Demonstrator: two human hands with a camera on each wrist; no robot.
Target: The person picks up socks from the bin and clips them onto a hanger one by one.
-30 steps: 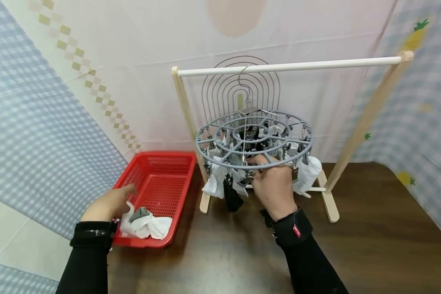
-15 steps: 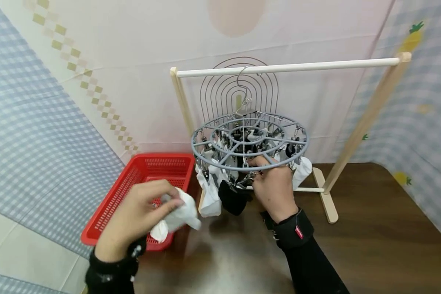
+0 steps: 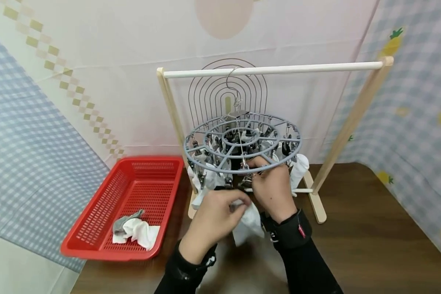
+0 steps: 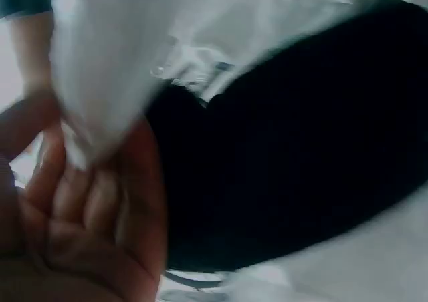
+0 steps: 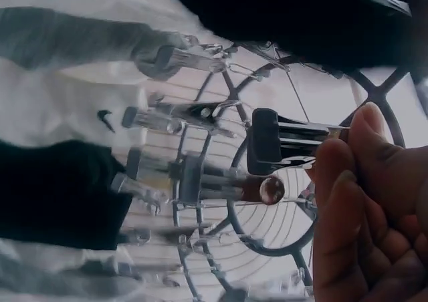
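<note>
In the head view my left hand (image 3: 218, 218) pinches a white sock (image 3: 249, 224) by its end, just in front of the round hanger. The left wrist view shows that white sock (image 4: 110, 55) at the fingertips, with a dark sock (image 4: 287, 148) beyond it. My right hand (image 3: 273, 188) reaches under the near rim of the grey round drying hanger (image 3: 206, 163). Between thumb and index finger it pinches a metal clip (image 5: 287, 141), seen in the right wrist view; no sock is in that clip. White, grey and black socks (image 5: 60, 195) hang from neighbouring clips.
A red plastic basket (image 3: 95, 220) stands on the left, with a few white and grey socks (image 3: 141, 232) inside. The hanger hooks onto a white rod (image 3: 297, 69) between wooden posts (image 3: 353, 118). Brown table (image 3: 382, 228) lies below, and patterned cloth hangs behind.
My left hand has come out of the basket with the white sock and moved right, to beside my right hand. The right hand has kept its hold under the rim; the hanger has turned slightly.
</note>
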